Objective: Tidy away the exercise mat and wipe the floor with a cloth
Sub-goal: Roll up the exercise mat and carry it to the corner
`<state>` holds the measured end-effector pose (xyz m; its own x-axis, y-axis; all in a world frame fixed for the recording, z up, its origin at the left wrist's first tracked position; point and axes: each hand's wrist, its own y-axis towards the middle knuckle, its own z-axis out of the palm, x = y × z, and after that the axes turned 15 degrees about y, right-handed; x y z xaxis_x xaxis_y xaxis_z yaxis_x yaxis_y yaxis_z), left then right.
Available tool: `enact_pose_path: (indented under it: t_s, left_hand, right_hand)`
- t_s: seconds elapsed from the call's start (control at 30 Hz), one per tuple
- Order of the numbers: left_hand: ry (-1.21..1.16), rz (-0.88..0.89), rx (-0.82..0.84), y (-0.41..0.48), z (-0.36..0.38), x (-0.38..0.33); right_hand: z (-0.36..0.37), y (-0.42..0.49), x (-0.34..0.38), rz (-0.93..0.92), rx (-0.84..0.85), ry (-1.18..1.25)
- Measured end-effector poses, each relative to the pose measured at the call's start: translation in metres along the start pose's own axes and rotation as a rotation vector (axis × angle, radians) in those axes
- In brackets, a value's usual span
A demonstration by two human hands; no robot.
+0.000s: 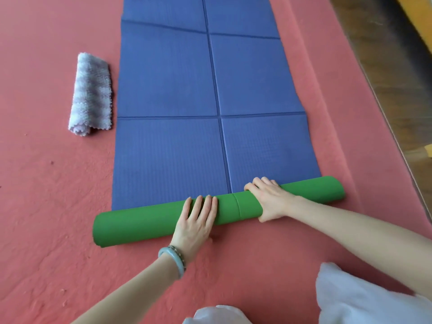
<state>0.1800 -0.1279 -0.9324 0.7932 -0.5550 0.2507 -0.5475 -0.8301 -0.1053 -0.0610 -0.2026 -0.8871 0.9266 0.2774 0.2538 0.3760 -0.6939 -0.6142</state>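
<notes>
Head view: ribbed blue exercise mat (210, 90) was recorded partly rolled into a smooth green cylinder on the red floor (46, 183). Left hand (196, 222) was laid straight-fingered on the roll; right hand (268, 201) was curled round it. A fluffy folded cloth (92, 94) was noted alongside.

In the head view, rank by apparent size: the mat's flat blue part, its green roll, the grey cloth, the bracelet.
1. flat blue part
2. green roll
3. grey cloth, which lies farther off than the roll
4. bracelet, nearest the camera yet smallest

Blue mat (210, 90) (green underside), lilac cloth (92, 94), red floor (46, 206).
</notes>
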Motion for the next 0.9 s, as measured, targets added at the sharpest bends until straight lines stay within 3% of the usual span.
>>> enact_pose_path:
  t_s: [0.3,0.37,0.5,0.6,0.8,0.9]
  left_hand:
    - [-0.002,0.137,-0.024,0.038,-0.003,0.036]
    - [-0.045,0.162,0.061,0.052,-0.011,0.046]
    - [-0.244,0.169,0.362,0.082,-0.019,0.061]
    - [-0.337,0.133,0.424,0.092,-0.017,0.071]
    - [-0.019,-0.062,-0.063,0.042,-0.006,0.054]
    - [0.057,-0.093,-0.029,0.025,0.002,0.031]
  right_hand:
    - [-0.019,0.018,-0.009,-0.133,0.049,-0.075]
    - [-0.016,0.018,-0.008,-0.218,-0.057,-0.19]
    - [0.007,0.018,-0.001,-0.153,-0.26,-0.193]
    - [0.007,0.032,-0.005,-0.129,-0.311,-0.149]
    - [0.008,0.033,-0.01,-0.146,-0.375,-0.124]
    - [0.012,0.03,-0.008,-0.142,-0.381,-0.102]
